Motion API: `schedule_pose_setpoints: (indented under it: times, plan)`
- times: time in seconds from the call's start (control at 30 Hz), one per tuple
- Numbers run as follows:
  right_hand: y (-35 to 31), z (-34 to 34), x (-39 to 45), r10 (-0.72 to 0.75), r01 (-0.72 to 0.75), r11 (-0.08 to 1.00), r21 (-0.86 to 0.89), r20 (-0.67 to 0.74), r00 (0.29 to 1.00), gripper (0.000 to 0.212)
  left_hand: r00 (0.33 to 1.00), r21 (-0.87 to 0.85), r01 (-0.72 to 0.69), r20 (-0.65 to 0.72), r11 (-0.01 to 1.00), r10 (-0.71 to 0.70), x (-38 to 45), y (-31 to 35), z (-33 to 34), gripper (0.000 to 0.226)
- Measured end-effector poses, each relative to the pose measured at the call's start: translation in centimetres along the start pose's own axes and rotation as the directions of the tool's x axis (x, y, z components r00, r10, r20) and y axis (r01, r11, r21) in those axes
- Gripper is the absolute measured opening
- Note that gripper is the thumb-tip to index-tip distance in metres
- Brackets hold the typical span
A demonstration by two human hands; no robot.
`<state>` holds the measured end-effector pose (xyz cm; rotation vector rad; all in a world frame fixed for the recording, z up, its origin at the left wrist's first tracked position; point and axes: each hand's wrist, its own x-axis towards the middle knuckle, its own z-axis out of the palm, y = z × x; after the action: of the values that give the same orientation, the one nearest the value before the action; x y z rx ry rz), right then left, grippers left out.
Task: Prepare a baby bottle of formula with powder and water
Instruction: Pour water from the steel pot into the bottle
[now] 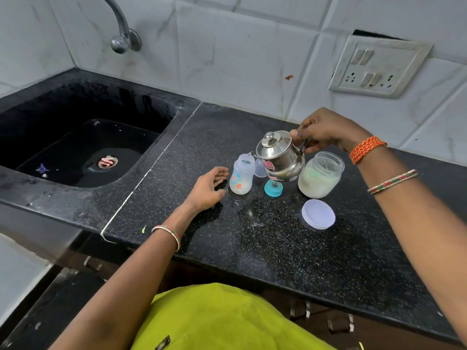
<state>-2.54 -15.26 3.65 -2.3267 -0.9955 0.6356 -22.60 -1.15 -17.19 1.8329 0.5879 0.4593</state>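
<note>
A small translucent baby bottle (pixel 241 177) stands uncapped on the black counter, with whitish contents at its bottom. My right hand (pixel 326 131) grips the handle of a small steel kettle (pixel 279 154), tilted so its spout rests over the bottle's mouth. My left hand (pixel 211 188) rests on the counter just left of the bottle, fingers loosely curled, holding nothing. A clear jar of white powder (pixel 320 175) stands open to the right of the kettle. Its white lid (pixel 318 213) lies flat in front. The teal bottle ring with nipple (pixel 273 188) sits between bottle and jar. A clear cap (pixel 260 168) stands behind.
A black sink (pixel 83 145) with some water lies at the left, under a wall tap (pixel 123 34). A switch and socket panel (pixel 379 66) hangs on the tiled wall at the right. The counter's front edge (pixel 278 281) runs close to my green clothing.
</note>
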Motion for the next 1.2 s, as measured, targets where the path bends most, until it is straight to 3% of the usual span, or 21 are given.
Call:
schedule_pose_setpoints:
  times: [1.2]
  plan:
    - [-0.32,0.27,-0.64,0.038,-0.037,0.999,0.028,-0.039,0.999,0.013,0.996,0.070,-0.087,0.035,0.994,0.085,-0.39,0.00,-0.08,0.056]
